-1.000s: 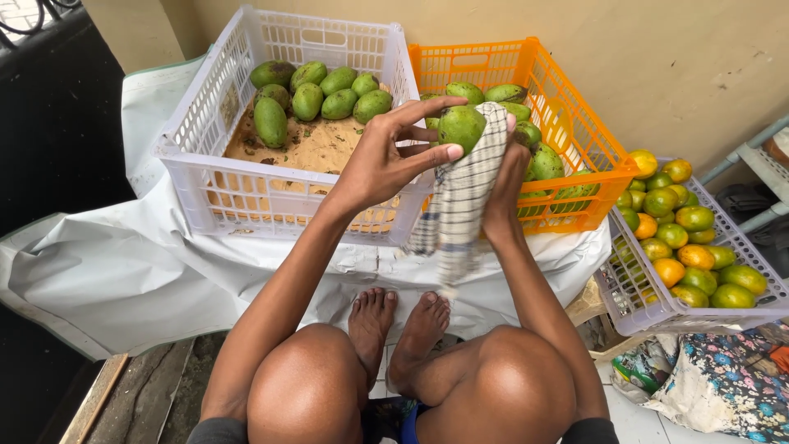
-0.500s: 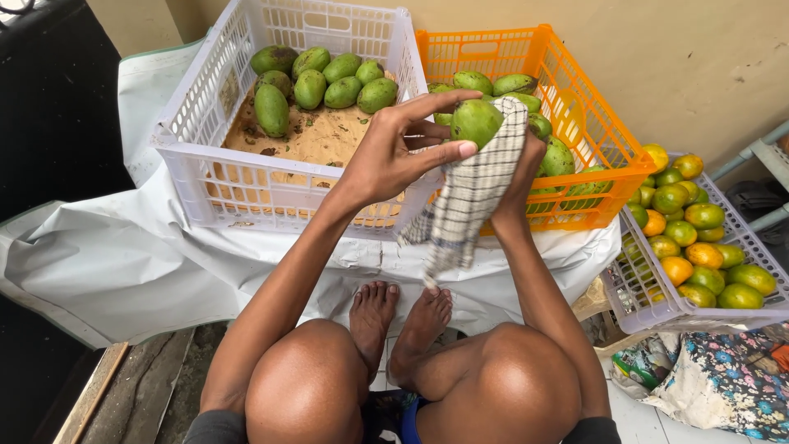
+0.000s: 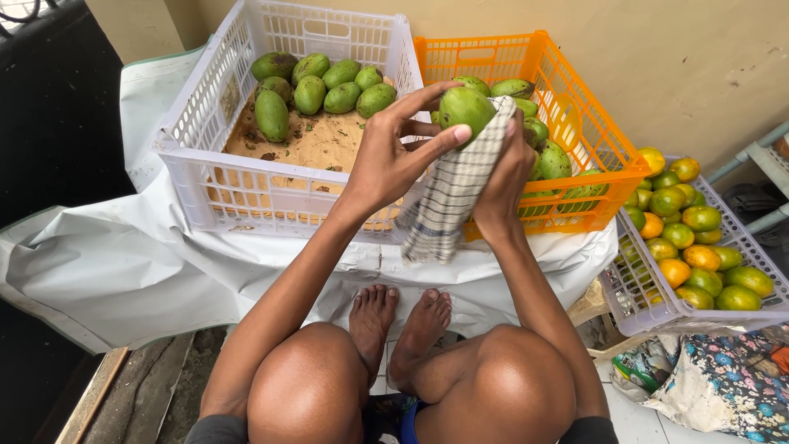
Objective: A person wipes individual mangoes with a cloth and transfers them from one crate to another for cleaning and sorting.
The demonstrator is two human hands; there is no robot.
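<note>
My left hand [image 3: 399, 152] grips a green mango [image 3: 465, 108] with thumb and fingers, held up in front of the crates. My right hand [image 3: 503, 177] presses a checked cloth [image 3: 450, 197] against the mango's right side; the cloth hangs down below both hands. Behind them stands a white plastic crate [image 3: 205, 177] with several green mangoes [image 3: 325, 82] at its far end on brown paper. To its right an orange crate [image 3: 608, 164] holds more green mangoes [image 3: 552, 158].
A grey crate [image 3: 649, 308] of green and orange citrus fruit [image 3: 699, 247] stands at the right. The crates rest on a white sheet [image 3: 107, 255]. My knees and bare feet [image 3: 403, 329] are below. A floral cloth [image 3: 723, 390] lies at bottom right, a dark panel on the left.
The mango and both hands have shifted slightly right and up in view; my left fingers have turned around the mango while the cloth stays against it.
</note>
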